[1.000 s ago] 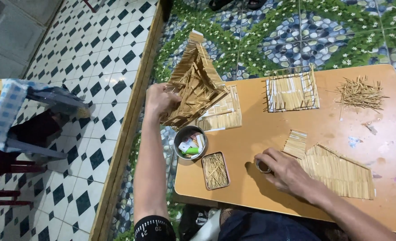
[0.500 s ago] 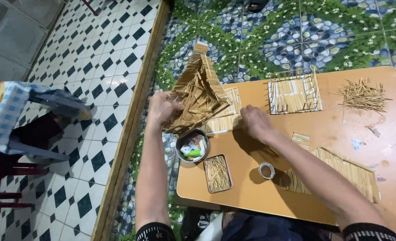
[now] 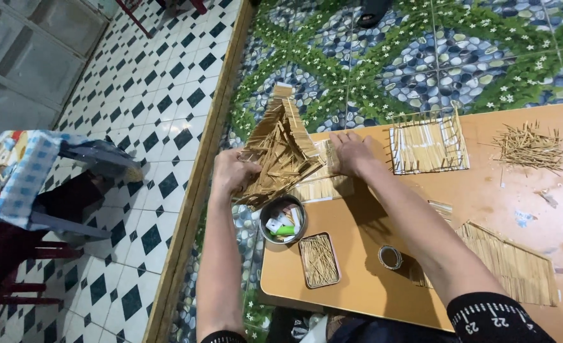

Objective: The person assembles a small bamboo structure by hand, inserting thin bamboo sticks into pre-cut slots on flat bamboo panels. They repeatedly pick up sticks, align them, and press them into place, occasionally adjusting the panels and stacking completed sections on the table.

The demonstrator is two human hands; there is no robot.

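Holding a pointed stick roof (image 3: 281,149) from both sides, head view: left hand (image 3: 234,171) w/ fingers curled around its lower left edge, right hand (image 3: 351,152) w/ fingers bent & pressed on its right slope. Roof sits tilted at the far left corner of the wooden table (image 3: 370,298), tip hanging past the edge over the pebble-pattern floor (image 3: 383,57). Just under the roof lies a flat stick panel (image 3: 326,187), partly covered. Near the left wrist: round tin (image 3: 282,220) w/ small bits inside, next to it a rectangular tray of sticks (image 3: 319,260). Tape roll (image 3: 390,256) sits beside the right forearm. Further right: framed stick wall (image 3: 427,145), loose stick pile (image 3: 528,146), another stick panel (image 3: 513,267) near the table's front edge. Checkered tile floor (image 3: 148,114) off to the left.
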